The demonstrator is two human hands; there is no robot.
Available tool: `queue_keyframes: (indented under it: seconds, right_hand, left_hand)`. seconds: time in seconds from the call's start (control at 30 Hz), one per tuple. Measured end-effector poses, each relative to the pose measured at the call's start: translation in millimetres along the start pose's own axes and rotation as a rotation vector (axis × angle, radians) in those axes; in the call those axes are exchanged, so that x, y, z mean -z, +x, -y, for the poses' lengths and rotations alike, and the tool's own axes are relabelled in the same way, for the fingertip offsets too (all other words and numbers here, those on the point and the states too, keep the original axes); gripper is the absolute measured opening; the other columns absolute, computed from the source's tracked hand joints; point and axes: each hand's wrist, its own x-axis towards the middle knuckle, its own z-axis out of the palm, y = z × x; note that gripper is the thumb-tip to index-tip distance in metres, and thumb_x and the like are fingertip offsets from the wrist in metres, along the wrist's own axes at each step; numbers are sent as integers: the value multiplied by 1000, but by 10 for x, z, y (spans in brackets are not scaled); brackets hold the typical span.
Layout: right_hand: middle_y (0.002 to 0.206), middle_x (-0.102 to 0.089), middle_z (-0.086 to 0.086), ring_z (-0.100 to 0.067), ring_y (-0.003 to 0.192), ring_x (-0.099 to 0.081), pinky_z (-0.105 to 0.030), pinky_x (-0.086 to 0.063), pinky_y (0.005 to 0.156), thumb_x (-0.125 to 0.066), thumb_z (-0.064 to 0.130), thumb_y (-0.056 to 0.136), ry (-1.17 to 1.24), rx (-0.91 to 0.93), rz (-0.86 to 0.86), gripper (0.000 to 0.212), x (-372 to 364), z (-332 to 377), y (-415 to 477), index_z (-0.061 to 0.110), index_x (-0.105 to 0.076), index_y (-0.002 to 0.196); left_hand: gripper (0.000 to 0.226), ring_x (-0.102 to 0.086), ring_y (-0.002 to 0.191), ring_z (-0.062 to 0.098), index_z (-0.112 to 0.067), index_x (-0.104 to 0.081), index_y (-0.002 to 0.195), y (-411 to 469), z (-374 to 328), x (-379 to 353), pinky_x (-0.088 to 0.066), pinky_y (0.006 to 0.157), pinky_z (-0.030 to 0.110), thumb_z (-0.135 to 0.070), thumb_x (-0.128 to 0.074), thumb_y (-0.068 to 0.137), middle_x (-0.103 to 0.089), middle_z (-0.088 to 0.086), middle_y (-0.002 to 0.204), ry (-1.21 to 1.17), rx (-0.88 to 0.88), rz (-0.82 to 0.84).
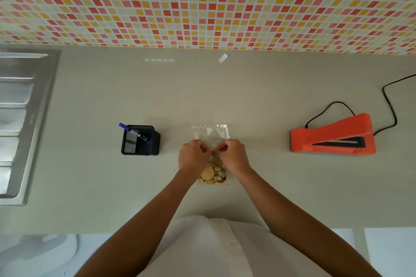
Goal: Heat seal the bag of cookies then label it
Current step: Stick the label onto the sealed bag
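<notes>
A clear plastic bag (pixel 211 134) with cookies (pixel 212 174) in its near end lies flat on the counter in front of me. My left hand (pixel 193 155) and my right hand (pixel 231 154) sit side by side on its middle, fingers curled, each pinching the plastic just above the cookies. The bag's open far end shows beyond my knuckles. An orange heat sealer (pixel 333 136) stands to the right with its jaw raised. A small white label (pixel 222 58) lies far back near the wall.
A black pen holder (pixel 140 140) with a blue marker (pixel 132 131) stands left of the bag. A steel sink drainer (pixel 20 123) fills the far left. The sealer's black cord (pixel 389 105) loops off to the right. A tiled wall backs the counter.
</notes>
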Motion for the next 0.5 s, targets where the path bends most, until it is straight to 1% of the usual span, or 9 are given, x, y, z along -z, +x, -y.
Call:
queue_keyframes:
  seconds: [0.1, 0.23, 0.4, 0.43, 0.5]
  right_hand:
    - [74, -71, 4, -11, 70, -68, -29, -59, 70, -75, 17, 77, -38, 9, -9, 3, -17, 11, 5, 14, -74, 77]
    - [76, -68, 7, -12, 72, -66, -31, -58, 68, -76, 23, 76, -73, -12, -27, 9, -17, 14, -2, 18, -68, 76]
    - [72, -66, 7, -15, 69, -65, -33, -55, 64, -80, 33, 73, -83, -61, -59, 22, 63, -30, -27, 19, -62, 72]
    - [71, -66, 7, -14, 68, -65, -34, -56, 64, -81, 33, 72, -84, -69, -68, 23, 81, -45, -31, 20, -62, 71]
    - [70, -66, 7, -14, 66, -65, -36, -58, 63, -81, 34, 71, -97, -78, -82, 26, 111, -85, -43, 21, -60, 70]
  left_hand:
    - [5, -67, 71, 18, -19, -72, 80, -2, -6, 2, -59, 67, 31, -24, -70, 79, -71, -3, 77, 16, -2, -7]
    - [5, -66, 71, 18, -18, -70, 79, -5, 3, 3, -59, 65, 32, -23, -68, 81, -69, -3, 77, 26, -1, -11]
    - [18, -62, 68, 19, -18, -61, 77, -9, 47, 27, -50, 58, 28, -33, -71, 80, -64, -3, 73, 81, 13, -43]
    - [22, -61, 69, 19, -16, -59, 81, -11, 49, 33, -50, 61, 29, -35, -71, 80, -63, -3, 75, 116, 5, -53]
    - [32, -59, 75, 21, -13, -52, 92, -27, 46, 39, -51, 72, 35, -38, -68, 80, -58, -3, 83, 192, -22, -78]
